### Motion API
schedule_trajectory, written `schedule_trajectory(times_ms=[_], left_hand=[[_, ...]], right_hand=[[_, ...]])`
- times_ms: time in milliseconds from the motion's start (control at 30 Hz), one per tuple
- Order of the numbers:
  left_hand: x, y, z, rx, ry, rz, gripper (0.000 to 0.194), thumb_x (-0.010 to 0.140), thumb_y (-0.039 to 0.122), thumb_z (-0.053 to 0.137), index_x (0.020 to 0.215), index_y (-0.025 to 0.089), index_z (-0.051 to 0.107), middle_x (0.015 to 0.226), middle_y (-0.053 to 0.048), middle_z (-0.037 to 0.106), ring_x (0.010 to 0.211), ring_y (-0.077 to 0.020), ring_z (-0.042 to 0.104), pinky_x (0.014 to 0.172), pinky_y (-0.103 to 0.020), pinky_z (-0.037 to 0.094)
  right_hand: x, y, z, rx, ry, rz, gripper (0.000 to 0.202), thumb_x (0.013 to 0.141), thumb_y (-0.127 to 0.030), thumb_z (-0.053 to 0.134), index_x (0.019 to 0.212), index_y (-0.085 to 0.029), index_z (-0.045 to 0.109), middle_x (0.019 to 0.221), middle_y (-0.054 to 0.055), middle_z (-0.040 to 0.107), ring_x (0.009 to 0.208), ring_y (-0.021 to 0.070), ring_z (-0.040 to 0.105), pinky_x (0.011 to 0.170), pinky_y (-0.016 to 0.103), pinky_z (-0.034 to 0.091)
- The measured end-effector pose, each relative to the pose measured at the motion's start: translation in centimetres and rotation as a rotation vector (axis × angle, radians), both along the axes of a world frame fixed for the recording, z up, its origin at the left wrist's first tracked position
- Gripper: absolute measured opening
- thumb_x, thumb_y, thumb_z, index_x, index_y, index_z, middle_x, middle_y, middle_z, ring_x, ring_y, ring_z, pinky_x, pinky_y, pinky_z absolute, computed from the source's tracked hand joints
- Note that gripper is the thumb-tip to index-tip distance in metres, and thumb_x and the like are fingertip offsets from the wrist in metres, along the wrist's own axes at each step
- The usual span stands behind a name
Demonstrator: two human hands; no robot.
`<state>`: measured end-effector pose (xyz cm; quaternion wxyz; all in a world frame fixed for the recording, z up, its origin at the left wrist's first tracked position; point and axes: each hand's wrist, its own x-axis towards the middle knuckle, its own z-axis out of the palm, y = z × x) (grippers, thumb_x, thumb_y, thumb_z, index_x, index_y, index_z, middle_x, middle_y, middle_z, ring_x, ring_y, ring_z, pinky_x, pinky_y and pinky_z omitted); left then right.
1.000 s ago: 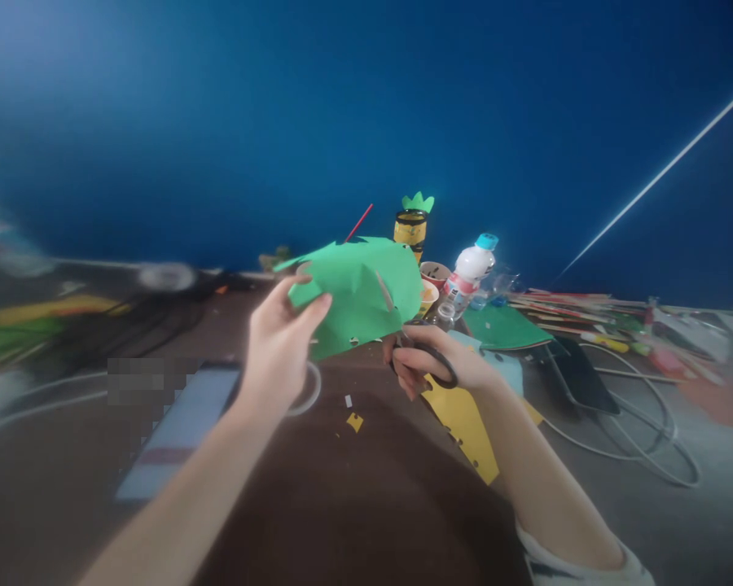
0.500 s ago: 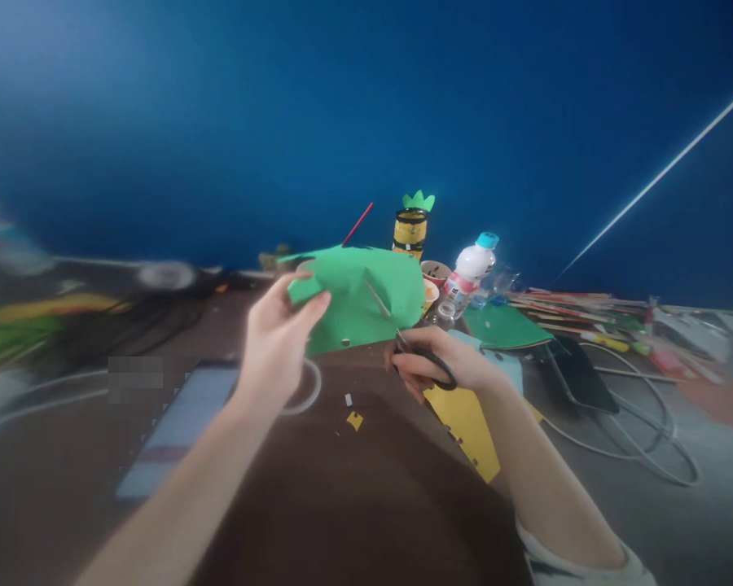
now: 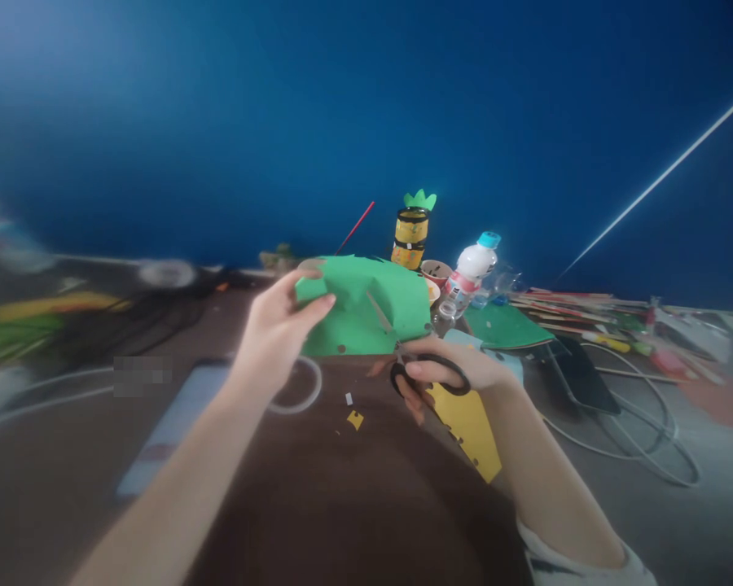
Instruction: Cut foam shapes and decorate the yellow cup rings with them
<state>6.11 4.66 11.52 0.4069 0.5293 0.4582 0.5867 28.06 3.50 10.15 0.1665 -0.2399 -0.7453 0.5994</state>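
Lower now sits your curved green paper sheet, and your black-handled scissors have spread wider. Your left hand pinches the sheet's left edge; your right hand grips the scissors, 1 blade across its face. White blue-capped bottle stands near its right edge; brown tabletop spreads between your forearms.

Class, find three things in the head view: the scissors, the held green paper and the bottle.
scissors (image 3: pixel 398 348), head view: metal near the handles
held green paper (image 3: pixel 354 321), head view: middle of the sheet
bottle (image 3: pixel 463 282), head view: its label
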Motion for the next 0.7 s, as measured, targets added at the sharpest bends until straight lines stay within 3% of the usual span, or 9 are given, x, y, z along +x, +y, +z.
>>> schedule_trajectory(times_ms=[267, 467, 700], left_hand=[[-0.1, -0.3, 0.3, -0.009, 0.009, -0.016, 0.032, 0.059, 0.026, 0.071, 0.088, 0.021, 0.059, 0.06, 0.002, 0.056, 0.048, -0.0115, 0.053, 0.04, -0.022, 0.04], [-0.1, -0.5, 0.7, -0.038, 0.04, -0.047, 0.032, 0.058, 0.025, 0.071, 0.088, 0.02, 0.06, 0.059, 0.003, 0.055, 0.044, -0.0098, 0.05, 0.037, -0.021, 0.038], [-0.5, -0.5, 0.9, -0.071, 0.048, -0.088, 0.034, 0.058, 0.023, 0.071, 0.091, 0.021, 0.061, 0.058, 0.003, 0.056, 0.044, -0.0104, 0.051, 0.036, -0.021, 0.036]], right_hand=[[0.2, 0.2, 0.1, -0.134, 0.102, 0.156, 0.037, 0.089, -0.037, 0.037, 0.101, -0.006, 0.055, 0.073, 0.007, 0.062, 0.066, 0.0118, 0.062, 0.054, 0.021, 0.049], [-0.2, -0.2, 0.7, -0.034, 0.017, 0.006, 0.028, 0.087, -0.034, 0.042, 0.077, -0.011, 0.054, 0.074, 0.007, 0.064, 0.064, 0.011, 0.061, 0.055, 0.021, 0.049], [-0.7, -0.6, 0.9, 0.068, -0.128, -0.104, 0.03, 0.086, -0.037, 0.043, 0.094, -0.011, 0.056, 0.069, 0.007, 0.067, 0.055, 0.0092, 0.058, 0.051, 0.02, 0.047]])
